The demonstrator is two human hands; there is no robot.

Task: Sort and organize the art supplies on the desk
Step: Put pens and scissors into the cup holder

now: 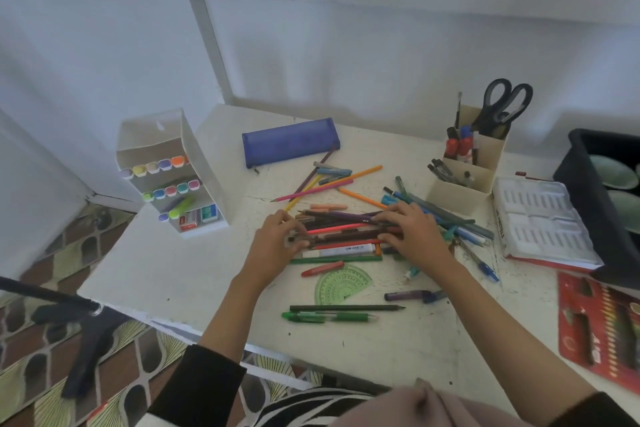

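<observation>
One pencil bundle [343,231], left grip [277,240] curled round one end, right grip [412,233] clasping the other (fingers over)

We see soft, cool, even daylight, with only faint shadows on the desk [194,274]. Our wide lens bows the edges, and everything looks slightly blurred.

**Pretty plain room, honestly**

The wall [346,45] is flat white all round, with a raised white trim strip [210,45] running up at a slant behind the far left corner of the desk [180,281]. The desk is painted white too, with a scuffed top speckled with dark marks. The floor [52,253] is the loud bit: brown arches and yellow-green fan shapes outlined in pale lines. A black tripod-like stand [90,340] sits on it at lower left. The light is soft and cool, a bit bluish, and the shadows are faint.
</observation>
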